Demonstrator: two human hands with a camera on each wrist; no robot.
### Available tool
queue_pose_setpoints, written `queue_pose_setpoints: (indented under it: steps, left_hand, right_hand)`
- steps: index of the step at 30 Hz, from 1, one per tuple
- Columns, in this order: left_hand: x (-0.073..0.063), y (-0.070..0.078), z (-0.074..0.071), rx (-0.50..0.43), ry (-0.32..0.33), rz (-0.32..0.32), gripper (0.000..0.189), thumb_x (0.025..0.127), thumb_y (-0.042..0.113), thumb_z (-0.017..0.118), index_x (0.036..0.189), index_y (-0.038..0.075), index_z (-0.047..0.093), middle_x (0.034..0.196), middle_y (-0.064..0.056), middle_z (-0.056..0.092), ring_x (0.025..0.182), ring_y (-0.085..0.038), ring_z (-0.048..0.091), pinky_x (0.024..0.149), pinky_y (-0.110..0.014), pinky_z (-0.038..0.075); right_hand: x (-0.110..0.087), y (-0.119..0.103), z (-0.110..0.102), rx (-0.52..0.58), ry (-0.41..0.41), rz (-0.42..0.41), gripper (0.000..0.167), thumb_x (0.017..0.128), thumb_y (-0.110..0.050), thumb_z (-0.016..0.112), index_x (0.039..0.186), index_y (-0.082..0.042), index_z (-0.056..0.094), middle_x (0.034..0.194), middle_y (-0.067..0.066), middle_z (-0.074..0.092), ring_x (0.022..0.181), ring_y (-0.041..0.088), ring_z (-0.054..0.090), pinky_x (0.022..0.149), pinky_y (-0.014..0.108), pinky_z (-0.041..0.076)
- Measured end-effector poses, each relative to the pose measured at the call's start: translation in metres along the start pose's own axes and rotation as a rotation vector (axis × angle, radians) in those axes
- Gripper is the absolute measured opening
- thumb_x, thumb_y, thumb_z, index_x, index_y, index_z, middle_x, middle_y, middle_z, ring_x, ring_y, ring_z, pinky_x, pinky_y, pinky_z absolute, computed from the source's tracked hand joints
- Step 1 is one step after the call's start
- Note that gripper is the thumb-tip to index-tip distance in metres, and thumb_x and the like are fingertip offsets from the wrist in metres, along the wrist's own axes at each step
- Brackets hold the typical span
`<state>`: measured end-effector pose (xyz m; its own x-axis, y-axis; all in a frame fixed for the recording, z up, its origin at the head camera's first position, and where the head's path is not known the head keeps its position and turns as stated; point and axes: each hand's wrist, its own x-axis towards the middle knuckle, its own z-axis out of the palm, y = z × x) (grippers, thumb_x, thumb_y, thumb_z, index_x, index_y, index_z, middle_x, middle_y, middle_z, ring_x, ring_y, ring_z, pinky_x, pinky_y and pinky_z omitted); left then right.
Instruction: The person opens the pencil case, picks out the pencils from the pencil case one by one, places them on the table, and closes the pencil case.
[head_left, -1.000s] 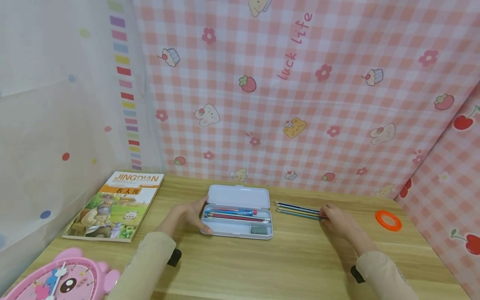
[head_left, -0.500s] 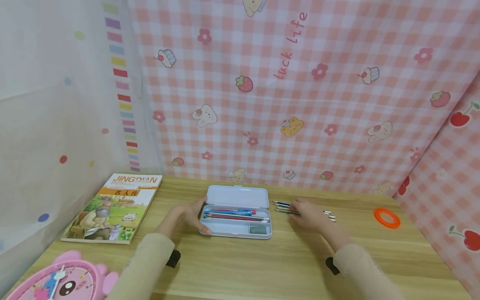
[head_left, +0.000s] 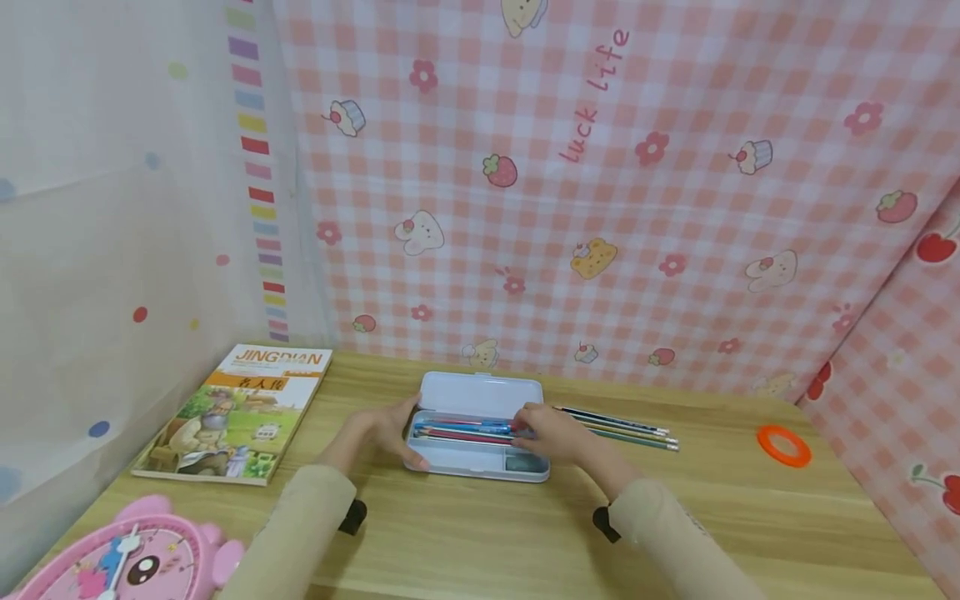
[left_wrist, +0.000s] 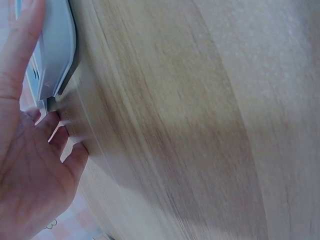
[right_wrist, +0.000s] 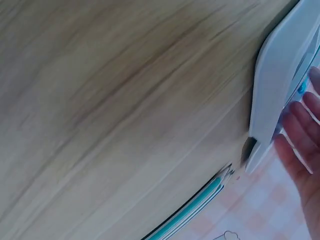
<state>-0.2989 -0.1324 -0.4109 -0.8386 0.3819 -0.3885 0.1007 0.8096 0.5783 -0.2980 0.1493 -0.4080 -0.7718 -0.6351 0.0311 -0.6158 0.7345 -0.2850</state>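
Note:
A white pencil case (head_left: pixel 457 460) lies with its lid up, holding a blue pen (head_left: pixel 495 427), several pencils (head_left: pixel 465 437) and a dark grey eraser (head_left: pixel 527 463) in a small compartment. My left hand (head_left: pixel 390 429) holds the case's left end, thumb at the front corner and fingers towards the back. My right hand (head_left: pixel 551 432) is over the right end of the case, its fingertips down by the pen and pencil ends. In the right wrist view its loosely bent fingers (right_wrist: pixel 300 122) reach over the rim. Right of the case lies a row of loose pencils (head_left: pixel 622 429).
An orange ring (head_left: pixel 783 446) lies at the right. A book (head_left: pixel 232 417) and a pink clock (head_left: pixel 150 554) are at the left. A checked cloth (head_left: pixel 675 208) hangs behind the wooden table (head_left: pixel 480 533).
My right hand has moved left, off the loose pencils and over to the pencil case. The left hand stays at the case's left end. The loose pencils remain on the table.

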Motion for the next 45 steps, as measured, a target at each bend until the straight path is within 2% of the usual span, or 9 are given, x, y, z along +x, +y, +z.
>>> queue_pose_setpoints:
  steps: [3, 6, 13, 20, 24, 34, 40, 45]
  left_hand:
    - [0.001, 0.000, 0.001, -0.011, 0.007, 0.019, 0.122, 0.063, 0.036, 0.083, 0.145, -0.002, 0.001, 0.150, -0.025, 0.013, 0.138, -0.038, 0.016, 0.114, -0.048, 0.016]
    - [0.001, 0.001, 0.001, -0.022, 0.012, 0.030, 0.121, 0.063, 0.034, 0.083, 0.145, -0.003, 0.001, 0.149, -0.026, 0.015, 0.138, -0.038, 0.016, 0.114, -0.049, 0.017]
    - [-0.001, 0.002, 0.000, -0.034, 0.009, -0.002, 0.121, 0.065, 0.033, 0.082, 0.144, -0.003, -0.001, 0.150, -0.027, 0.012, 0.138, -0.039, 0.015, 0.114, -0.048, 0.015]
    - [0.000, 0.001, 0.001, -0.026, 0.009, 0.003, 0.121, 0.064, 0.033, 0.082, 0.144, -0.004, 0.000, 0.149, -0.027, 0.014, 0.138, -0.038, 0.016, 0.114, -0.048, 0.016]
    - [0.001, 0.001, 0.001, -0.041, 0.007, 0.009, 0.121, 0.064, 0.032, 0.083, 0.144, -0.004, 0.000, 0.149, -0.027, 0.014, 0.138, -0.038, 0.016, 0.114, -0.048, 0.016]
    - [0.000, 0.001, 0.001, -0.016, 0.001, -0.017, 0.122, 0.064, 0.037, 0.082, 0.145, -0.002, -0.001, 0.150, -0.026, 0.011, 0.138, -0.039, 0.015, 0.114, -0.050, 0.016]
    - [0.000, 0.000, 0.002, -0.021, -0.003, -0.012, 0.123, 0.063, 0.039, 0.082, 0.145, 0.000, -0.001, 0.150, -0.025, 0.011, 0.139, -0.038, 0.015, 0.113, -0.050, 0.017]
    - [0.000, 0.000, 0.000, -0.027, -0.005, -0.001, 0.122, 0.064, 0.038, 0.081, 0.145, -0.002, -0.001, 0.150, -0.026, 0.011, 0.138, -0.038, 0.014, 0.113, -0.050, 0.017]
  right_hand:
    - [0.003, -0.001, 0.002, 0.018, -0.043, 0.012, 0.018, 0.087, -0.017, 0.062, 0.096, -0.003, 0.065, 0.090, 0.005, 0.065, 0.082, 0.014, 0.060, 0.076, 0.033, 0.052]
    - [0.004, 0.001, 0.003, 0.032, -0.051, 0.001, 0.016, 0.087, -0.014, 0.061, 0.096, -0.002, 0.066, 0.088, 0.006, 0.066, 0.081, 0.014, 0.060, 0.074, 0.032, 0.052]
    - [0.005, 0.001, 0.004, 0.045, -0.060, -0.051, 0.010, 0.088, -0.009, 0.059, 0.093, -0.004, 0.065, 0.086, 0.004, 0.063, 0.079, 0.012, 0.056, 0.071, 0.028, 0.050]
    - [0.002, -0.004, 0.004, -0.009, -0.041, -0.058, 0.006, 0.088, -0.005, 0.057, 0.093, -0.004, 0.061, 0.085, 0.004, 0.059, 0.076, 0.013, 0.055, 0.070, 0.028, 0.051]
    - [-0.002, -0.005, 0.002, -0.046, -0.020, -0.023, 0.008, 0.090, -0.007, 0.056, 0.096, -0.005, 0.060, 0.088, 0.003, 0.059, 0.077, 0.013, 0.055, 0.074, 0.032, 0.052]
    - [-0.026, 0.020, -0.010, -0.176, 0.099, -0.025, 0.007, 0.088, -0.006, 0.057, 0.095, -0.005, 0.058, 0.089, 0.004, 0.059, 0.081, 0.014, 0.058, 0.071, 0.031, 0.051]
    - [-0.047, 0.040, -0.021, -0.221, 0.115, 0.045, 0.005, 0.089, -0.007, 0.056, 0.094, -0.007, 0.056, 0.087, 0.001, 0.058, 0.077, 0.011, 0.055, 0.064, 0.028, 0.049]
    - [-0.064, 0.058, -0.030, -0.261, 0.146, 0.026, 0.007, 0.089, -0.004, 0.056, 0.095, -0.006, 0.056, 0.089, 0.005, 0.060, 0.080, 0.017, 0.061, 0.065, 0.030, 0.052]
